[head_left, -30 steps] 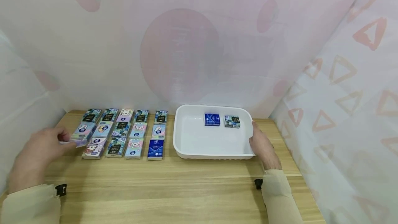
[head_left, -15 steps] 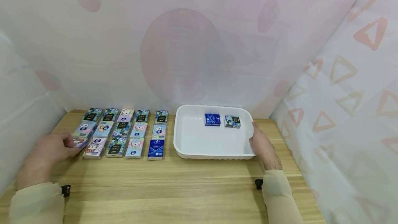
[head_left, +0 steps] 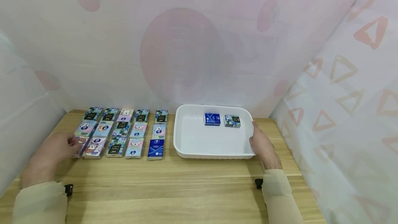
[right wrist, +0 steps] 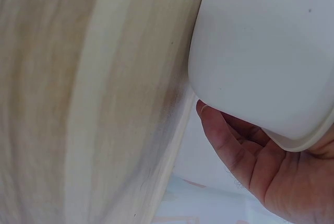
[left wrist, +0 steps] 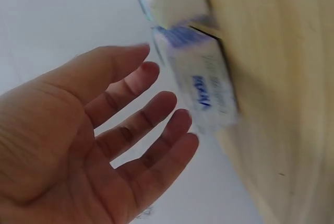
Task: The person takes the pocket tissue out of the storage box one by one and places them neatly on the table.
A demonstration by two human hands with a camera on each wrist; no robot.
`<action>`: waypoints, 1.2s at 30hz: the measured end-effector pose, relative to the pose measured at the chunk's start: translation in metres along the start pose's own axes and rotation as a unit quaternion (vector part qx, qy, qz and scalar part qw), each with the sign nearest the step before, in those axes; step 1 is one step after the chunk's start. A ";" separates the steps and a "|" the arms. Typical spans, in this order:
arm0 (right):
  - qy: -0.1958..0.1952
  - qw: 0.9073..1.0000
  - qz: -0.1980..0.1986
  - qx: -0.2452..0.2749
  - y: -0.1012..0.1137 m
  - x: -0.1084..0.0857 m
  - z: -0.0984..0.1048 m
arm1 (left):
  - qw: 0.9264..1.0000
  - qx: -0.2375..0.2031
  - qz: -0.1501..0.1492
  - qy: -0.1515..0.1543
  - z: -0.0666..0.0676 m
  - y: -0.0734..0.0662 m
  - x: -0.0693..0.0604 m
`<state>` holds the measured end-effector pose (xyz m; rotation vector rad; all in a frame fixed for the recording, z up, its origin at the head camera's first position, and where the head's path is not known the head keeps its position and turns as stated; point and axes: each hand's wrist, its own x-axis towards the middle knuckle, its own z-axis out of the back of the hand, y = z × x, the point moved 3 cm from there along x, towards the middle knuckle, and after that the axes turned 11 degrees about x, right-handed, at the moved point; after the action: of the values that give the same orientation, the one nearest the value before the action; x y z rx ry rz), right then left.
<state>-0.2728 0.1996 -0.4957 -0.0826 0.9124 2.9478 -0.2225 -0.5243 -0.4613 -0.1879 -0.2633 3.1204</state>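
Observation:
My left hand (head_left: 51, 155) is beside a purple-and-white tissue pack (head_left: 81, 143) at the near end of the leftmost column. In the left wrist view its fingers are spread and gently bent, next to the same pack (left wrist: 201, 78), with a small gap visible. My right hand (head_left: 262, 146) grips the right end of a white plastic tray (head_left: 214, 155). The right wrist view shows its fingers (right wrist: 229, 145) bent under the tray's rim. Inside the tray lie a blue tissue pack (head_left: 212, 119) and a dark floral tissue pack (head_left: 232, 121).
Several columns of tissue packs stand left of the tray, including a dark floral one (head_left: 116, 147), a pastel one (head_left: 134, 148) and a blue one (head_left: 155, 149). The wooden table (head_left: 174, 189) meets patterned sheeting (head_left: 242, 61) at the back and sides.
My left hand has brought the purple-and-white tissue pack down to the near end of the leftmost column and loosened from it. The right hand and tray stay put.

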 end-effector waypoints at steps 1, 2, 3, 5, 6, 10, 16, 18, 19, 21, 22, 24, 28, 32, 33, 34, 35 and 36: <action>0.000 1.000 0.000 0.000 0.000 0.000 0.000 | 1.000 0.001 0.001 -0.006 0.002 -0.003 0.000; 0.000 1.000 -0.001 0.001 0.000 0.000 0.000 | 1.000 0.004 0.001 -0.014 0.005 -0.007 0.001; 0.000 1.000 -0.002 0.001 0.000 0.000 0.000 | 1.000 0.008 0.000 -0.025 0.008 -0.012 0.001; 0.001 1.000 -0.004 0.003 0.001 0.000 0.000 | 0.999 0.016 -0.003 -0.047 0.013 -0.024 0.001; 0.001 1.000 -0.005 0.005 0.001 0.000 0.000 | 0.998 0.019 -0.003 -0.056 0.015 -0.030 0.001; 0.001 1.000 -0.009 0.010 0.000 -0.001 0.000 | 0.996 0.007 -0.025 -0.085 0.021 -0.056 0.000; -0.004 1.000 -0.001 0.006 0.000 -0.001 0.001 | 0.993 -0.007 -0.061 -0.103 0.025 -0.093 -0.001; -0.006 1.000 0.003 0.008 0.001 -0.002 0.001 | 0.991 -0.006 -0.075 -0.108 0.025 -0.104 -0.002; -0.008 1.000 0.005 0.009 0.001 -0.002 0.001 | 0.991 -0.005 -0.081 -0.108 0.025 -0.110 -0.002; -0.010 1.000 0.008 0.012 0.001 -0.003 0.001 | 0.990 -0.007 -0.094 -0.104 0.025 -0.122 -0.002; -0.010 1.000 0.008 0.012 0.002 -0.003 0.001 | 0.990 -0.007 -0.098 -0.103 0.025 -0.128 -0.001; -0.011 1.000 0.008 0.012 0.002 -0.004 0.000 | 0.990 -0.008 -0.104 -0.099 0.024 -0.139 -0.001; -0.013 1.000 0.010 0.010 0.002 -0.003 0.000 | 0.989 -0.011 -0.114 -0.090 0.020 -0.161 0.000; -0.014 1.000 0.011 0.008 0.002 -0.003 0.000 | 0.986 -0.009 -0.138 -0.093 0.014 -0.184 0.003; -0.013 1.000 0.011 0.009 0.002 -0.003 0.000 | 0.985 -0.009 -0.144 -0.094 0.013 -0.191 0.003; -0.013 1.000 0.009 0.010 0.003 -0.003 0.000 | 0.984 -0.007 -0.150 -0.095 0.012 -0.198 0.004; -0.012 1.000 0.009 0.011 0.003 -0.003 0.000 | 0.983 -0.007 -0.157 -0.096 0.011 -0.204 0.005; -0.011 1.000 0.008 0.014 0.003 -0.003 0.000 | 0.982 -0.008 -0.163 -0.097 0.009 -0.211 0.006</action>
<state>-0.2700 0.1968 -0.4935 -0.0418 0.9544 2.9430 -0.2306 -0.3179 -0.4174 0.1457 -0.2861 2.8112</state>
